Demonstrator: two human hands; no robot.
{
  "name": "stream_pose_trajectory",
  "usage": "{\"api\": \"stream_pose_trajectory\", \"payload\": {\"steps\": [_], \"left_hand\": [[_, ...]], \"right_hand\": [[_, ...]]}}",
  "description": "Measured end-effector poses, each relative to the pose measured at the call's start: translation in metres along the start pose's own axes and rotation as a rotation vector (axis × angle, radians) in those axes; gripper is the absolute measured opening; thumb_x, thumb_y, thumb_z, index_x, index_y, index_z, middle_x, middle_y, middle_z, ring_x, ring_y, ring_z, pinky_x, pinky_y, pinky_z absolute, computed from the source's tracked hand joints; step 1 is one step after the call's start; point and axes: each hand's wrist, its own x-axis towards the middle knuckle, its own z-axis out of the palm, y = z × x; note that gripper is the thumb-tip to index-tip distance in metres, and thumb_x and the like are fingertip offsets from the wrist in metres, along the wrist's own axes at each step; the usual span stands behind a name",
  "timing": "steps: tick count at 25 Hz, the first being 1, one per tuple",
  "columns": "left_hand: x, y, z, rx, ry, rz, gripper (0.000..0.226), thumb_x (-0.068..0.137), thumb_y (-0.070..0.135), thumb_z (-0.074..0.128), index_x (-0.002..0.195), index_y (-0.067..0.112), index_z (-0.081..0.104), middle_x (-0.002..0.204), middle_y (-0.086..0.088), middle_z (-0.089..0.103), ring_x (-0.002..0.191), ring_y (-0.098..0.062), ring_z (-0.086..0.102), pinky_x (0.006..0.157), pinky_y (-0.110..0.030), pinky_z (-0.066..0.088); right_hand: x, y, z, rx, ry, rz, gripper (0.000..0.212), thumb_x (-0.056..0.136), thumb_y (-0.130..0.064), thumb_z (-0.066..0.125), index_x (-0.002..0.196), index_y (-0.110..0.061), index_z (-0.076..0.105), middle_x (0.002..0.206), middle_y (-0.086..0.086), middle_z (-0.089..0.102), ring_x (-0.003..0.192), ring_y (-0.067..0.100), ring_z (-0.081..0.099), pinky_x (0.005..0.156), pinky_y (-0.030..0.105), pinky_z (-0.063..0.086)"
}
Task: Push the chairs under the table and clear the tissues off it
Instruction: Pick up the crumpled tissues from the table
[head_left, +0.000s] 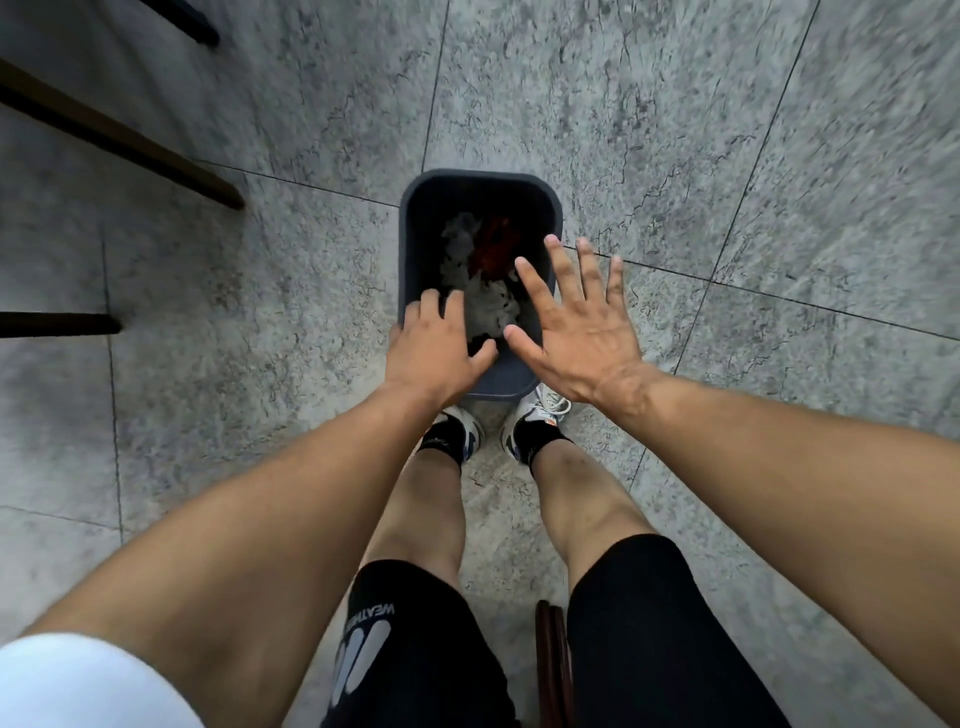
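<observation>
- Floor (675, 130): grey stone tiles fill the view. I stand over it looking straight down; the table itself is not in frame, so I cannot check whether its top is free of tissues.
- Dark bars at the left edge (119, 137): probably chair or table legs, too little shown to say which. Whether the chairs are pushed in cannot be judged from here.
- Bin (540, 192): dark, rectangular, open-topped, standing on the floor just ahead of my shoes (535, 415).
- Right hand (576, 332): fingers fully spread, palm down, above the bin's right side. It holds nothing.
- Left hand (436, 353): fingers loosely extended, hanging over the bin's near left rim; contact with the rim unclear. Also holding nothing.
- Tissues (488, 306): crumpled white pieces lying inside the bin, beside something red (498, 244) I cannot identify.
- Judgement: both hands bare over the bin, so this load of tissues looks disposed of. The tissue step seems at or near its end; the chair step is unverified.
</observation>
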Motion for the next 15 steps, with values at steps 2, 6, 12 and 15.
{"api": "stream_pose_trajectory", "payload": {"steps": [2,6,12,15], "left_hand": [[-0.024,-0.004,-0.021,-0.027,0.003,-0.022,0.078,0.094,0.060,0.052,0.154,0.014,0.032,0.152,-0.015,0.038,0.139,-0.036,0.039,0.107,-0.054,0.042],[-0.082,-0.012,-0.068,-0.091,0.007,-0.093,0.078,0.093,0.060,0.052,0.153,0.014,0.033,0.154,-0.017,0.038,0.140,-0.037,0.038,0.109,-0.055,0.041],[-0.178,-0.025,-0.158,-0.063,0.057,-0.183,0.087,0.091,0.072,0.037,0.161,0.023,0.020,0.163,-0.015,0.030,0.148,-0.037,0.029,0.116,-0.059,0.032],[-0.225,-0.034,-0.195,-0.101,0.120,-0.237,0.088,0.090,0.076,0.030,0.163,0.029,0.013,0.169,-0.012,0.019,0.154,-0.034,0.017,0.122,-0.061,0.019]], "right_hand": [[-0.012,-0.011,-0.025,-0.012,0.003,-0.013,0.079,0.098,-0.071,0.019,0.163,-0.032,-0.006,0.171,0.007,-0.017,0.157,0.037,-0.015,0.124,0.062,-0.009],[-0.050,-0.034,-0.080,-0.014,-0.006,-0.006,0.079,0.099,-0.070,0.020,0.163,-0.031,-0.006,0.171,0.008,-0.017,0.156,0.038,-0.017,0.123,0.063,-0.009],[-0.129,-0.074,-0.165,-0.054,0.026,-0.045,0.083,0.097,-0.072,0.018,0.163,-0.028,-0.008,0.170,0.010,-0.018,0.156,0.038,-0.018,0.122,0.065,-0.009],[-0.165,-0.095,-0.200,-0.049,0.043,-0.053,0.083,0.098,-0.072,0.019,0.163,-0.029,-0.008,0.171,0.009,-0.016,0.156,0.037,-0.019,0.122,0.064,-0.011]]}}
